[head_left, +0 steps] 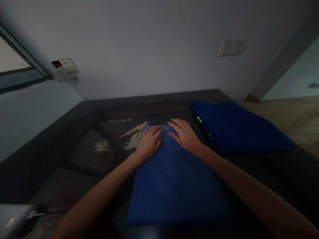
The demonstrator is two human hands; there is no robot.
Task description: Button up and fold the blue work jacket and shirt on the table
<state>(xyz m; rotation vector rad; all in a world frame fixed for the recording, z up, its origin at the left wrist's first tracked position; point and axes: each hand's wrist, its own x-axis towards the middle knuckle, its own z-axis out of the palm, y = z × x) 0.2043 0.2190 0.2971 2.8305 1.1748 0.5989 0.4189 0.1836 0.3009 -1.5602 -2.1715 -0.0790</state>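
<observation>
A blue folded cloth (171,186), perhaps a garment, lies flat on the dark glass-like tabletop (82,152) in front of me. On its far left corner rests my left hand (149,141), palm down with the fingers stretched out. My right hand (184,132) lies at the far right edge of the same cloth, fingers spread and pointing away. Neither hand is closed around the fabric. To the right sits a darker blue folded cloth (239,129) with a small yellow-green tag (199,119) along its left edge; no hand touches it.
A pale wall with a double socket (233,47) rises behind the table. More sockets (66,69) are at the left corner beside a window frame (22,49). A white device with a cable (17,215) is at the lower left. Wooden floor (286,113) shows at right.
</observation>
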